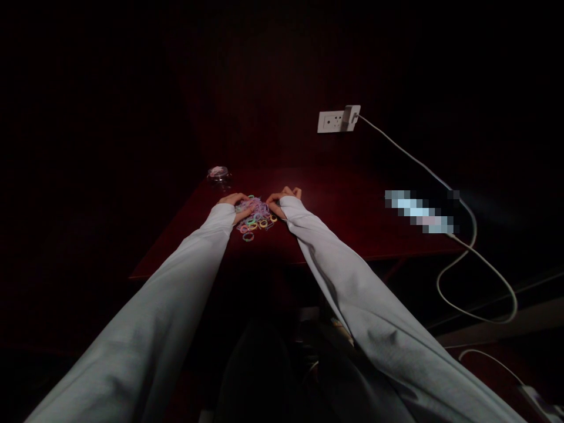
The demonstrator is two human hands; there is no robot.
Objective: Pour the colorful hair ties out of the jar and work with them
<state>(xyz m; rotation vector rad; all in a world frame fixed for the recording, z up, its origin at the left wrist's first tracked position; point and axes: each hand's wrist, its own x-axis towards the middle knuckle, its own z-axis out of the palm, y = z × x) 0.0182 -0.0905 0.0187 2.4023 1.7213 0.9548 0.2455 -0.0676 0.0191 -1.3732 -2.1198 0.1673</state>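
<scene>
A loose pile of small elastic hair ties (255, 212) in purple, pink, green and yellow lies on the dark red table. My left hand (233, 200) rests at the pile's left edge, fingers apart and thumb stretched over the ties. Against the right side of the pile is my right hand (284, 198), its fingers bent but spread, with thumb and forefinger close to the ties. I make out nothing gripped in either hand. One bluish hair tie (248, 237) sits at the near end of the heap. A clear jar (219, 176) with something pinkish at its top stands behind my left hand.
A white wall socket (331, 121) holds a plugged charger (352, 114). Its white cable (408, 154) loops down to a blurred-out bright object (416, 210) on the table's right. The table's front edge (379, 257) runs below; much around it is dark.
</scene>
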